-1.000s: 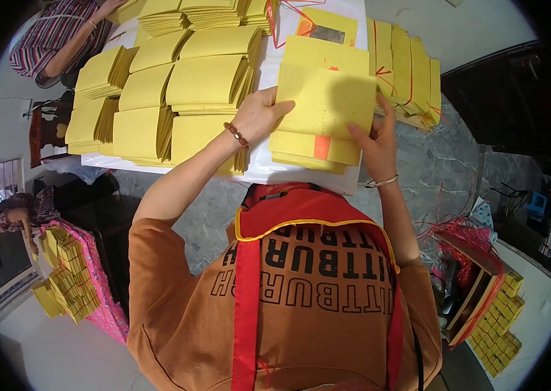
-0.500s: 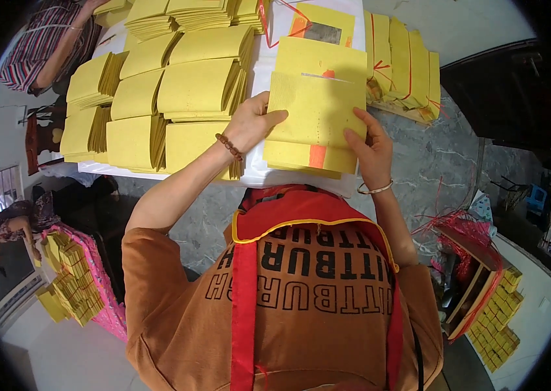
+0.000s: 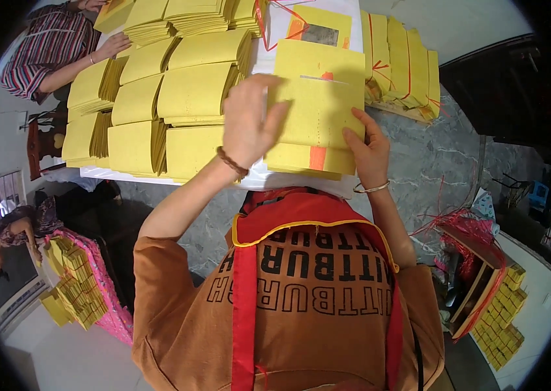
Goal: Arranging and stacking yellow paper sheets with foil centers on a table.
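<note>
A pile of flat yellow paper sheets [image 3: 311, 117] lies at the near right of the table, with an orange patch on the strip along its near edge. My right hand [image 3: 369, 151] grips the pile's right edge, thumb on top. Somewhat smeared by motion, my left hand [image 3: 249, 117] is over the pile's left edge, beside the folded yellow paper stacks. Its thumb stands apart from the fingers, and nothing shows in it. Just beyond the pile sits another yellow sheet with a grey rectangle [image 3: 320, 34] on it.
Rows of folded yellow paper stacks [image 3: 197, 91] cover the table's left side. Tied yellow bundles [image 3: 406, 62] stand at the right. Another person's hand [image 3: 116, 45] touches the far-left stacks. A wooden rack [image 3: 477, 287] with red strings is at the lower right.
My left hand has let go of the pile's left edge and moved left and up. My right hand has stayed at the right edge. The other person's hand has come onto the far-left stacks.
</note>
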Demonstrator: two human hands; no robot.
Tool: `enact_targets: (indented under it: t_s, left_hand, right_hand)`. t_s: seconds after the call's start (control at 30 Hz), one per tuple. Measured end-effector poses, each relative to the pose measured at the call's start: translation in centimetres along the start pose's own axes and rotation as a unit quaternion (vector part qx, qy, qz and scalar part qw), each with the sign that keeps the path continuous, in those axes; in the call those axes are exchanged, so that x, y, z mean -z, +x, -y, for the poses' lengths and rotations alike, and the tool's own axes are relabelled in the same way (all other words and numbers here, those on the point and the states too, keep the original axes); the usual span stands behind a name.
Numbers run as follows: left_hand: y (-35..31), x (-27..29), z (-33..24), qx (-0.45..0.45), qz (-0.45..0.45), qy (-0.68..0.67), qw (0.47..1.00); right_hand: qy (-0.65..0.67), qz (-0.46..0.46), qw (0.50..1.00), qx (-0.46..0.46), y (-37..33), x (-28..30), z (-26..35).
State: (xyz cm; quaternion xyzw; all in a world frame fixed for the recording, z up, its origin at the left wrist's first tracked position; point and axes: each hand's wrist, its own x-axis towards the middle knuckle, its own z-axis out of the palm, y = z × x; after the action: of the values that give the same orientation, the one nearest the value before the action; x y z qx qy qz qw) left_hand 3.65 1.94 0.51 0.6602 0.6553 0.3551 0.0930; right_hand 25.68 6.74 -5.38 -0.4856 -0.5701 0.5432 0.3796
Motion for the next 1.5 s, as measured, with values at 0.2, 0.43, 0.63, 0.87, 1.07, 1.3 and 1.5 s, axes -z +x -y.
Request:
enact_targets:
  t_s: [0.2,0.43,0.63,0.87,1.07,1.3,1.5]
  left_hand:
    - [-1.0,-4.3,-1.6,-0.137,0.143,0.135,0.971]
    - [-1.5,-5.0,-0.9,-0.121,0.164,0.167,0.965]
    - [-2.0,-5.2,-0.7,-0.140,0.137,0.160,0.967]
    - [-2.1,-6.1,0.2,-0.191,0.099,0.111,0.970]
    - [-2.9,-6.9,-1.9,-0.277,0.045,0.290,0.915]
    - [-2.9,-5.4,-1.5,-0.220,-0.057,0.235,0.945]
    - [-10.0,5.0,2.4,-0.196,-0.132,0.215,0.948]
  right_hand:
    - [0.007,-0.004,1.000,0.004,0.0,-0.2,0.4]
    - [-0.328,-0.030,0.933,0.143,-2.2,-0.2,2.4]
    - [-0.494,0.069,0.825,0.266,-4.1,-0.6,-0.3]
    - [-0.505,0.067,0.824,0.248,-4.0,-0.2,-1.0]
    - [-0.176,0.101,0.965,0.164,-3.0,2.0,-2.0]
    - [-0.061,0.009,0.977,0.205,-3.0,0.4,0.2]
    - [-0.065,-0.005,0.984,0.167,-2.8,0.8,-0.2]
